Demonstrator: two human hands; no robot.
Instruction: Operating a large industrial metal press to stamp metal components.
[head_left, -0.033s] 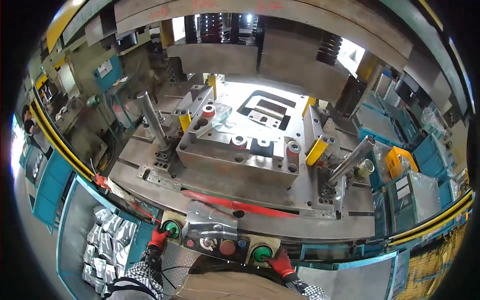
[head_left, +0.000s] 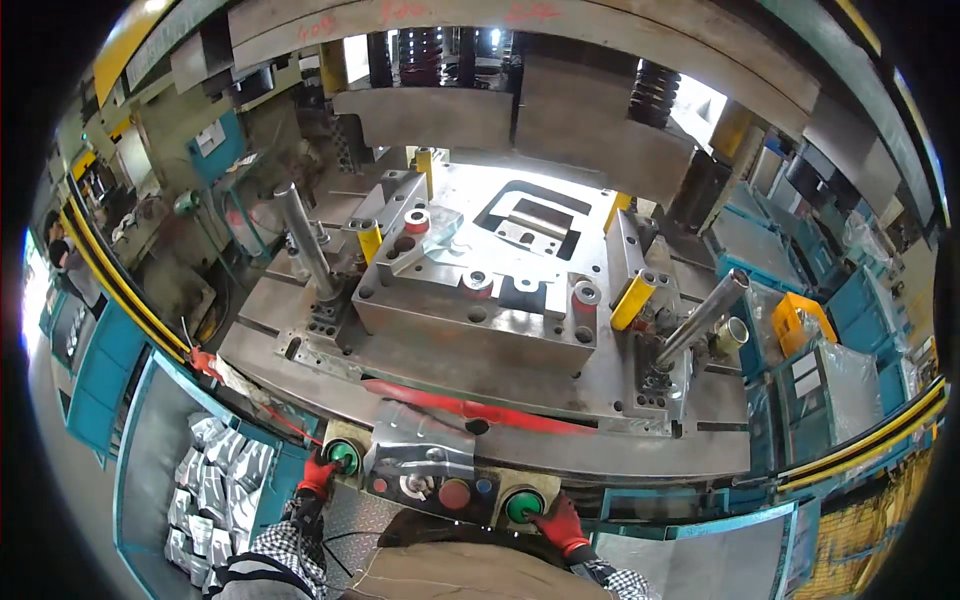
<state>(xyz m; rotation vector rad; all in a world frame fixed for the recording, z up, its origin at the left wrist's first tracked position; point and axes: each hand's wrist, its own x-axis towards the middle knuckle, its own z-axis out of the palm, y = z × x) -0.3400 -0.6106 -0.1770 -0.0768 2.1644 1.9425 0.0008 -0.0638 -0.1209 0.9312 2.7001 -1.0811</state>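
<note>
Touching the rim of a round green button (head_left: 343,458), the left hand (head_left: 318,475), in a red glove, sits at the left end of the control panel (head_left: 345,432). The right hand (head_left: 562,525), gloved in red too, reaches its thumb to a second green button (head_left: 522,505) at the other end. How far the fingers of either hand are spread or curled I cannot tell, since they are small and dark in this view. Both sleeves are checked in black and white.

Between the hands, a bent, shiny metal part (head_left: 425,440) lies over the panel, just behind a red mushroom button (head_left: 454,493), a small blue button (head_left: 485,487) and a selector knob (head_left: 413,488). A red strip (head_left: 470,407) runs along the front of the press bed (head_left: 640,450). Further back stands the lower die (head_left: 470,335), its top bright with glare, between two upright steel pillars; yellow posts (head_left: 632,302) stand around it. To the left, a blue bin (head_left: 135,470) holds a heap of silvery parts (head_left: 215,490). An orange box (head_left: 803,325) sits among containers on the far right.
</note>
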